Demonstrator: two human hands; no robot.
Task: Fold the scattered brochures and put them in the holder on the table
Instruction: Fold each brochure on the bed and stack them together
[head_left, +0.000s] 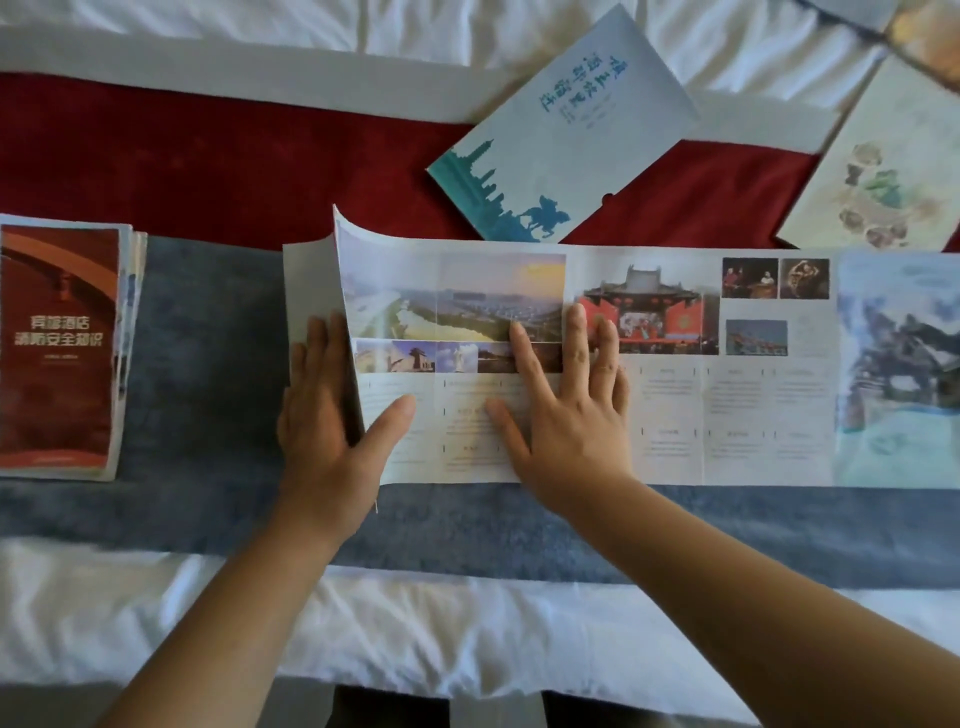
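A long multi-panel brochure (675, 364) with photos lies unfolded across the blue runner, reaching past the right edge of view. Its leftmost panel is lifted and curling up. My left hand (332, 415) grips that panel, fingers behind it and thumb on the printed side. Flat on the second panel, fingers spread, rests my right hand (566, 405), pressing the paper down. A stack of folded brochures (62, 348) with a red cover on top sits at the left. No holder is in view.
A pale blue booklet (566, 130) with a teal skyline lies tilted on the red band (208, 166) behind. A cream brochure (883, 171) lies at the right, another at the top right corner. White bedding surrounds the blue runner (208, 338).
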